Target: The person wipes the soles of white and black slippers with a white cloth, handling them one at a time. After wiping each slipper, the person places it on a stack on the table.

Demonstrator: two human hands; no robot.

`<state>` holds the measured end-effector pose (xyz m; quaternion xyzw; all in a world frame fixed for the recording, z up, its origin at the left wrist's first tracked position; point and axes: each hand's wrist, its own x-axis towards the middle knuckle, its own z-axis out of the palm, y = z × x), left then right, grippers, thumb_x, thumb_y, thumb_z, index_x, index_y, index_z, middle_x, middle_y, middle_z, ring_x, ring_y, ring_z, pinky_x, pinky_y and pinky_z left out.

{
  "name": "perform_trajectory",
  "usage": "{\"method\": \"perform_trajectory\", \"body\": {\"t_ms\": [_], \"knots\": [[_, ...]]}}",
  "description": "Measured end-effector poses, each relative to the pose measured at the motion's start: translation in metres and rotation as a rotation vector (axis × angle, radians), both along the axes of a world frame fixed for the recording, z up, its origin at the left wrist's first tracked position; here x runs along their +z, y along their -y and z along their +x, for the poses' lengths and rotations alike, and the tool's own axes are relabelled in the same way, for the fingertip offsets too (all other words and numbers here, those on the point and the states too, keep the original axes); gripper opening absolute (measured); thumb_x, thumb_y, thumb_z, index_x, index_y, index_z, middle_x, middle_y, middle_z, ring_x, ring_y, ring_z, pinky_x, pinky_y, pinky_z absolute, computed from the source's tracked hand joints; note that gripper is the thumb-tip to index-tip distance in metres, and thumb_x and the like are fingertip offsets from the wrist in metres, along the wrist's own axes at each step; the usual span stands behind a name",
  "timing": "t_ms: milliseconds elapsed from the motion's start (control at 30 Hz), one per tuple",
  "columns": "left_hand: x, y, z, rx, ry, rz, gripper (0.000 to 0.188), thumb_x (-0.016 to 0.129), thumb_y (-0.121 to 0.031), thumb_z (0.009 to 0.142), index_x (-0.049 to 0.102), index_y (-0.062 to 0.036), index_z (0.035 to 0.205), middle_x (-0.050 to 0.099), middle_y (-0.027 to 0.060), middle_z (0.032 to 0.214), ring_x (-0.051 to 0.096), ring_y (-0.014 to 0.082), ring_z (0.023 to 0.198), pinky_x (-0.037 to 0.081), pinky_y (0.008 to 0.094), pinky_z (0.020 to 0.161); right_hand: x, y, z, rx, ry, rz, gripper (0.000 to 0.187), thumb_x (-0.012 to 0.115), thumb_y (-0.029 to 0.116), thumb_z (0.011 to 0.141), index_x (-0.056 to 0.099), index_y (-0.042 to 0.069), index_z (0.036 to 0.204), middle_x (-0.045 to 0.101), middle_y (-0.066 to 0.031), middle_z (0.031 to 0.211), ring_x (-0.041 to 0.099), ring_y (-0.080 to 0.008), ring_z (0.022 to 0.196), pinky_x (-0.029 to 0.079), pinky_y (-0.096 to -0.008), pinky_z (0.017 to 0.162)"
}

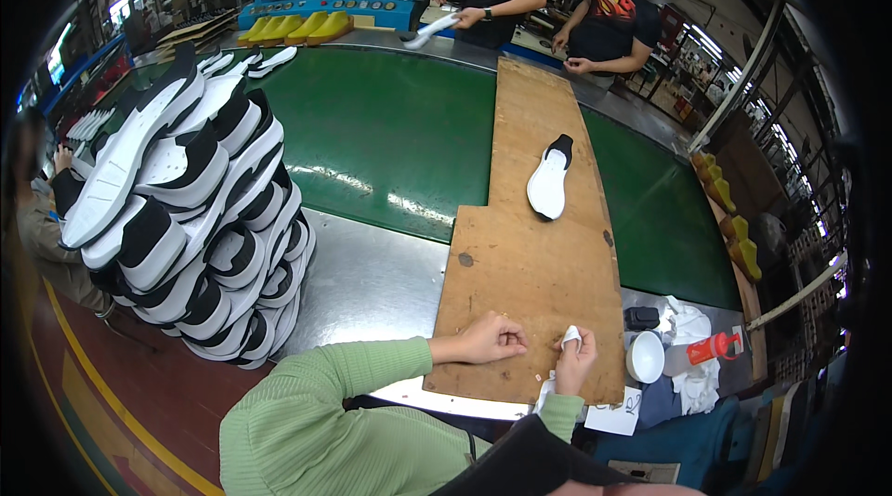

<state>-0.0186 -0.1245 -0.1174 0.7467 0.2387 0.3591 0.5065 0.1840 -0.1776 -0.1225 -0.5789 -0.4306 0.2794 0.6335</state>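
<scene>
On my far left a big pile of black and white shoe soles (pixel 190 208) sits on the metal table (pixel 372 287). Past it runs the green belt (pixel 390 134). My left hand (pixel 491 338) rests on the brown wooden board (pixel 530 282), its fingers curled in together, holding nothing I can see. My right hand (pixel 574 361) is just beside it and pinches a small white cloth (pixel 570 336). One white sole with a black heel (pixel 550 180) lies alone farther up the board. To the right stand a white bowl (pixel 645 357), white rags (pixel 688 324) and a red bottle (pixel 714 347).
</scene>
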Motion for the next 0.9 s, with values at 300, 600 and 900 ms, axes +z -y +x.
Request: {"method": "perform_trajectory", "body": {"t_ms": [300, 600, 900], "knots": [[0.0029, 0.0002, -0.0009, -0.012, -0.013, -0.010, 0.014, 0.072, -0.013, 0.082, 0.070, -0.0011, 0.090, 0.064, 0.0029, 0.064, 0.049, 0.0050, 0.049, 0.041, 0.0222, 0.048, 0.0016, 0.0008, 0.0002, -0.005, 0.032, -0.016, 0.005, 0.055, 0.003, 0.091, 0.056, -0.001, 0.088, 0.055, -0.0016, 0.069, 0.053, -0.0080, 0.061, 0.045, -0.0236, 0.057], [0.0021, 0.0007, -0.0006, -0.010, -0.001, -0.029, 0.014, 0.072, -0.012, 0.083, 0.070, -0.0006, 0.090, 0.063, 0.0022, 0.064, 0.048, 0.0040, 0.050, 0.040, 0.0217, 0.048, 0.0041, 0.0014, -0.0015, 0.012, 0.032, -0.019, 0.006, 0.055, 0.004, 0.091, 0.056, -0.001, 0.089, 0.055, -0.0015, 0.071, 0.053, -0.0079, 0.062, 0.045, -0.0232, 0.057], [0.0043, -0.0077, 0.0014, 0.050, 0.034, -0.094, 0.011, 0.072, -0.012, 0.083, 0.071, -0.0015, 0.087, 0.061, -0.0017, 0.063, 0.046, 0.0024, 0.052, 0.039, 0.0208, 0.049, 0.0051, 0.0025, -0.0020, 0.026, -0.009, -0.015, 0.005, 0.054, 0.003, 0.092, 0.056, -0.001, 0.091, 0.055, -0.0016, 0.074, 0.052, -0.0076, 0.064, 0.044, -0.0225, 0.059]]}}
